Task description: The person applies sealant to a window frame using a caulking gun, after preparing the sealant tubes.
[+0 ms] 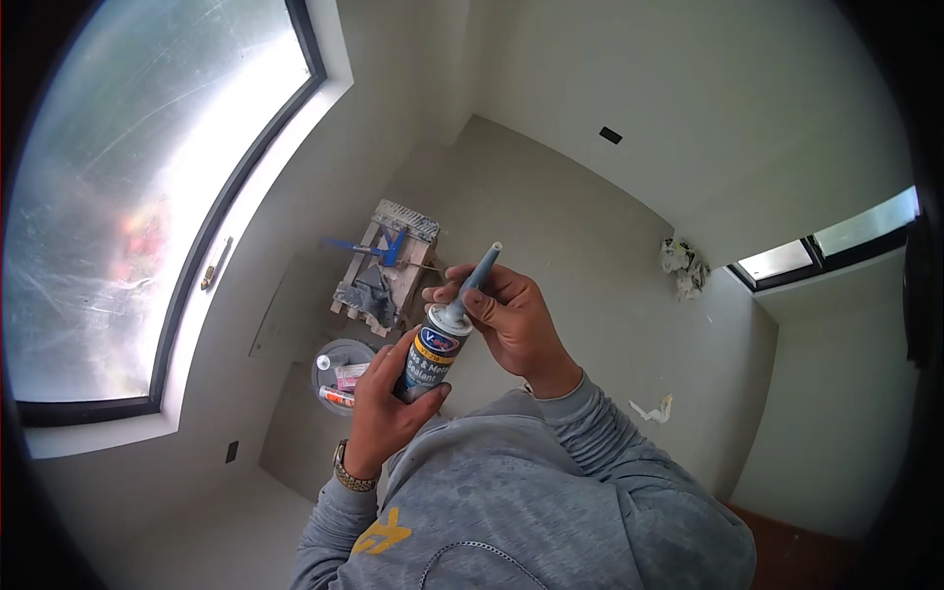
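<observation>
A sealant cartridge with a dark label is held up in front of my chest, tilted with its tip toward the upper right. My left hand is wrapped around its body. Out of its white top rises a long grey nozzle, pinched low down between the thumb and fingers of my right hand. The nozzle's tip stands free above my fingers. A watch sits on my left wrist.
A wooden stand with a blue tool on it is on the floor ahead. Beside it, a grey bucket holds tubes. A large window is at left; crumpled plastic and a scrap lie right.
</observation>
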### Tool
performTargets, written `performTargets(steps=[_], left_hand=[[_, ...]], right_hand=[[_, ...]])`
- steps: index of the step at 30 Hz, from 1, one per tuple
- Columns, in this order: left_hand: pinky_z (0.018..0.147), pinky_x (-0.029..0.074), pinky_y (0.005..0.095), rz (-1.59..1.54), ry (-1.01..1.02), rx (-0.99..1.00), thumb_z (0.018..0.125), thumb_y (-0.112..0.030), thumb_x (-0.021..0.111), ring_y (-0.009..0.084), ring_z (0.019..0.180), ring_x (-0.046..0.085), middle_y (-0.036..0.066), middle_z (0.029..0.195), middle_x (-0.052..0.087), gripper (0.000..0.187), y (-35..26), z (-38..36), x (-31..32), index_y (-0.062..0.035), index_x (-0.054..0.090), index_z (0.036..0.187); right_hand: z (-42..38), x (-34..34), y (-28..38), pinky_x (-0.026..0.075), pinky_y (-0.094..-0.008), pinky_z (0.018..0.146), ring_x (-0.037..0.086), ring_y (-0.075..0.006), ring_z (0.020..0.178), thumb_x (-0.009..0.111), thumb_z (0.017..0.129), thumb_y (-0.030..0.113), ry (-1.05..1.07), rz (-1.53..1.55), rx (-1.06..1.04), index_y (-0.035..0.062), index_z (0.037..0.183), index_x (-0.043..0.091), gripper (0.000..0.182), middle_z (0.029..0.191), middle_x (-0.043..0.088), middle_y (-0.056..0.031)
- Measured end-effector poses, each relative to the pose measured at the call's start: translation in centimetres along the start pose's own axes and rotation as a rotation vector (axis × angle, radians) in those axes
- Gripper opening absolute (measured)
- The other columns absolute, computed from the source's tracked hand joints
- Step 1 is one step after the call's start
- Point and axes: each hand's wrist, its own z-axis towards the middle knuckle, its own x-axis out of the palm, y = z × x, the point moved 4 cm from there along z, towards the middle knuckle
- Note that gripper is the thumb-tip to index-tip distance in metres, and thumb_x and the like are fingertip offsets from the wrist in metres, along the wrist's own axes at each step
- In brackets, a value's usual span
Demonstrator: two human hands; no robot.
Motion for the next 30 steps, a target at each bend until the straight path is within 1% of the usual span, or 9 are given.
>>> performTargets(steps=[2,5,8,12,14,16,24,26,30], left_hand=[[0.084,0.054,0.0365,-0.049,0.122,0.055,0.075,-0.013,0.085,0.0256,0.094,0.069,0.015,0.104,0.067,0.071,-2.4,1.2,4.9,0.0017,0.057,0.138],[0.084,0.054,0.036,-0.027,0.248,0.086,0.074,-0.013,0.085,0.0252,0.094,0.069,0.015,0.104,0.068,0.07,-6.6,2.6,12.8,0.0027,0.058,0.137],[0.084,0.054,0.036,-0.026,0.358,0.101,0.073,-0.013,0.086,0.0252,0.094,0.069,0.015,0.105,0.068,0.07,-10.6,3.5,21.0,0.0034,0.059,0.135],[0.084,0.054,0.0367,-0.053,0.467,0.166,0.073,-0.012,0.086,0.025,0.095,0.069,0.016,0.106,0.068,0.07,-15.9,5.2,29.6,0.0031,0.059,0.135],[0.084,0.054,0.0368,-0.056,0.527,0.207,0.073,-0.011,0.086,0.025,0.095,0.069,0.016,0.106,0.068,0.07,-18.2,6.1,33.0,0.0031,0.059,0.135],[0.084,0.054,0.0368,-0.056,0.598,0.224,0.073,-0.01,0.086,0.0249,0.095,0.069,0.016,0.106,0.068,0.07,-20.3,7.0,36.2,0.0032,0.059,0.136],[0.083,0.054,0.0356,-0.081,0.834,0.312,0.071,-0.009,0.087,0.0237,0.092,0.069,0.014,0.102,0.069,0.072,-23.8,14.5,46.8,0.0022,0.059,0.136],[0.083,0.054,0.0352,-0.119,0.917,0.34,0.071,-0.008,0.087,0.0235,0.091,0.069,0.014,0.101,0.069,0.072,-24.2,18.4,51.6,0.0021,0.06,0.136],[0.086,0.054,0.0351,-0.257,1.095,0.36,0.069,-0.01,0.088,0.024,0.092,0.07,0.014,0.105,0.071,0.073,-24.3,25.6,58.4,0.003,0.06,0.136]], right_hand=[[-3.7,-3.9,4.0,0.053,-0.0448,0.107,0.064,-0.0334,0.125,0.053,0.107,0.014,-0.066,0.074,0.045,-0.0004,0.137,0.053,0.033,0.126,0.068,-0.0195],[-9.4,-10.2,9.5,0.051,-0.0467,0.109,0.06,-0.0355,0.13,0.046,0.11,0.017,-0.158,0.14,-0.069,-0.0013,0.14,0.05,0.036,0.131,0.066,-0.0205],[-15.0,-16.8,13.9,0.051,-0.0477,0.109,0.058,-0.0366,0.132,0.045,0.11,0.018,-0.189,0.175,-0.145,-0.0018,0.141,0.049,0.037,0.134,0.064,-0.0213],[-21.3,-22.7,20.3,0.051,-0.0474,0.109,0.058,-0.0364,0.132,0.045,0.111,0.019,-0.28,0.149,-0.256,-0.0022,0.141,0.049,0.037,0.133,0.065,-0.0212],[-24.0,-25.1,22.5,0.055,-0.0405,0.103,0.063,-0.0279,0.126,0.048,0.109,0.015,-0.34,0.142,-0.303,-0.0021,0.141,0.05,0.036,0.13,0.067,-0.0192],[-26.1,-27.2,24.4,0.055,-0.0396,0.103,0.064,-0.0271,0.125,0.049,0.109,0.015,-0.388,0.118,-0.35,-0.0027,0.141,0.05,0.036,0.129,0.067,-0.0195],[-28.9,-36.0,30.7,0.054,-0.0367,0.101,0.065,-0.0243,0.121,0.05,0.108,0.01,-0.543,-0.047,-0.432,-0.0044,0.14,0.051,0.035,0.125,0.069,-0.0186],[-28.6,-39.9,33.5,0.056,-0.0376,0.1,0.065,-0.025,0.123,0.05,0.108,0.01,-0.628,-0.274,-0.473,-0.0049,0.138,0.052,0.034,0.126,0.068,-0.0187],[-26.5,-45.8,37.9,0.059,-0.0412,0.099,0.063,-0.0261,0.126,0.051,0.108,0.011,-0.803,-0.181,-0.541,-0.0042,0.138,0.051,0.033,0.128,0.067,-0.0189]])
